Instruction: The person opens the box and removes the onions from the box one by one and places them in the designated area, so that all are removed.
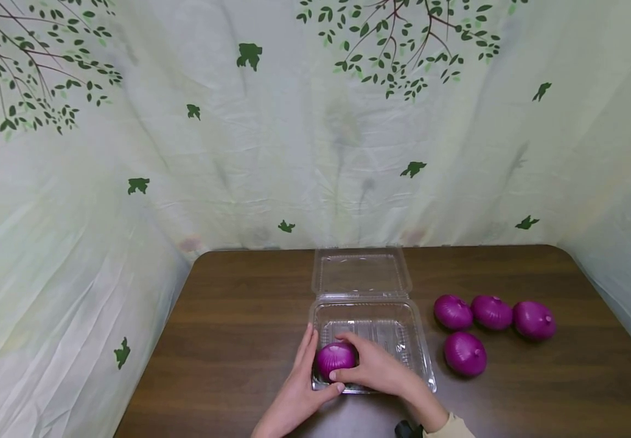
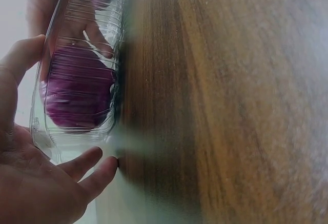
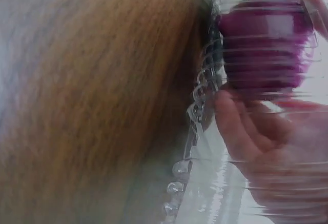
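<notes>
A clear plastic clamshell container (image 1: 372, 328) stands on the table, its lid (image 1: 360, 274) folded back away from me. Inside its near left corner sits a purple onion (image 1: 337, 358), and my right hand (image 1: 376, 365) holds it between thumb and curled fingers. My left hand (image 1: 303, 389) lies against the container's outside at that corner, fingers stretched along the left side and thumb at the front rim. In the left wrist view, the onion (image 2: 77, 88) shows through the ribbed wall. The right wrist view has the right hand (image 3: 261, 137) seen through plastic, fingers at the onion (image 3: 266, 44).
To the container's right, several more purple onions (image 1: 492, 312) lie on the brown wooden table (image 1: 227, 322); one onion (image 1: 465, 354) is nearer to me. A pale curtain (image 1: 271, 152) with a leaf pattern hangs behind the table's far edge. A dark object (image 1: 407, 429) shows by the right sleeve.
</notes>
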The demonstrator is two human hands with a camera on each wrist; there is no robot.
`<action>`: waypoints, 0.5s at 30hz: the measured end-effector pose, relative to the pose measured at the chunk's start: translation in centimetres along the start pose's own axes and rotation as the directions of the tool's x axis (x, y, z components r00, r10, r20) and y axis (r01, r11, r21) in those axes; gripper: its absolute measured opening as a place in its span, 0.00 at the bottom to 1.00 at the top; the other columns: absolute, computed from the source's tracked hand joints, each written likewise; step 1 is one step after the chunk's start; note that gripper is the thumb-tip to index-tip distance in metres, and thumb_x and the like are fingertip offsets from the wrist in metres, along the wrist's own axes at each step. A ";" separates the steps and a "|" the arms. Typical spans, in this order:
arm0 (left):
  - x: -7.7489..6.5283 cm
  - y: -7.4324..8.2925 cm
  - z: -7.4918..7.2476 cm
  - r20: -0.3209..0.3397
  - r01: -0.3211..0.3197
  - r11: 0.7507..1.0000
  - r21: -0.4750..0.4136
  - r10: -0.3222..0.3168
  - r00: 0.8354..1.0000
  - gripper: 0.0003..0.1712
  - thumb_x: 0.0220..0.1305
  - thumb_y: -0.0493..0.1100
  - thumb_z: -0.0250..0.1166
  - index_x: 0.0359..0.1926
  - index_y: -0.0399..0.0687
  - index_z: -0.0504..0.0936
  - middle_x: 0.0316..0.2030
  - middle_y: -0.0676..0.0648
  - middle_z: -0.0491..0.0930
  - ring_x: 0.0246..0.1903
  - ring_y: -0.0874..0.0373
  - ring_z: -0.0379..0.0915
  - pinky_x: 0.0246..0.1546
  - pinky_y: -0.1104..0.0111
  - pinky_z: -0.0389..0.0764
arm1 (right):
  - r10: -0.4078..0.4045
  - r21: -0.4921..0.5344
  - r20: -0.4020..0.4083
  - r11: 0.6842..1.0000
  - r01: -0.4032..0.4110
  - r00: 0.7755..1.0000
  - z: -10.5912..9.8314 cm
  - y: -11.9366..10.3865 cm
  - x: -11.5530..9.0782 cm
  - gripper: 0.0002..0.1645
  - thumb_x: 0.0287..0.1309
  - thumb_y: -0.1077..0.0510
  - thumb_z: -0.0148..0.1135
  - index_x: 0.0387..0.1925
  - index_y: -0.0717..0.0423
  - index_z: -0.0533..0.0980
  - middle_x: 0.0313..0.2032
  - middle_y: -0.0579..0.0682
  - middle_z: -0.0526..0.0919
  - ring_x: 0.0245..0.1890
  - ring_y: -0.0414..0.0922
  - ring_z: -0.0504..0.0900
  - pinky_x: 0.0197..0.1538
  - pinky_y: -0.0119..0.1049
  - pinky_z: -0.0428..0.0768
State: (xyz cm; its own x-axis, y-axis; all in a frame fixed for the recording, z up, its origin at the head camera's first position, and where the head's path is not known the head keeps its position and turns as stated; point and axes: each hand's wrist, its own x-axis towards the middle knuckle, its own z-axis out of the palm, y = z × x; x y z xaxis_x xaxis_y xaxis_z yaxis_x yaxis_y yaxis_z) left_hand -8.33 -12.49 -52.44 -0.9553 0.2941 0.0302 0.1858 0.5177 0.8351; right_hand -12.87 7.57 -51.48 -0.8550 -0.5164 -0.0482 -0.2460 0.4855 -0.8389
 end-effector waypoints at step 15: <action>0.1 0.1 -0.2 0.006 0.008 1.000 0.002 -0.008 1.000 0.60 0.55 0.55 0.74 0.77 0.40 0.47 0.78 0.50 0.35 0.73 0.48 0.44 0.65 0.45 0.60 | 0.016 0.078 -0.243 0.997 0.003 0.970 -0.6 -0.1 -0.4 0.48 0.41 0.52 0.80 0.64 0.55 0.68 0.54 0.49 0.75 0.50 0.47 0.77 0.49 0.45 0.78</action>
State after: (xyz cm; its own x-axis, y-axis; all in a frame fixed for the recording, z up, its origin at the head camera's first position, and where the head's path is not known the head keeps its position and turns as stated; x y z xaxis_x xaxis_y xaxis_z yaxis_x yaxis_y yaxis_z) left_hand -8.41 -12.59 -52.21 -0.9554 0.2947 0.0206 0.1789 0.5217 0.8342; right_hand -12.74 8.19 -51.00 -0.9442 -0.3215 0.0712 -0.2120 0.4277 -0.8787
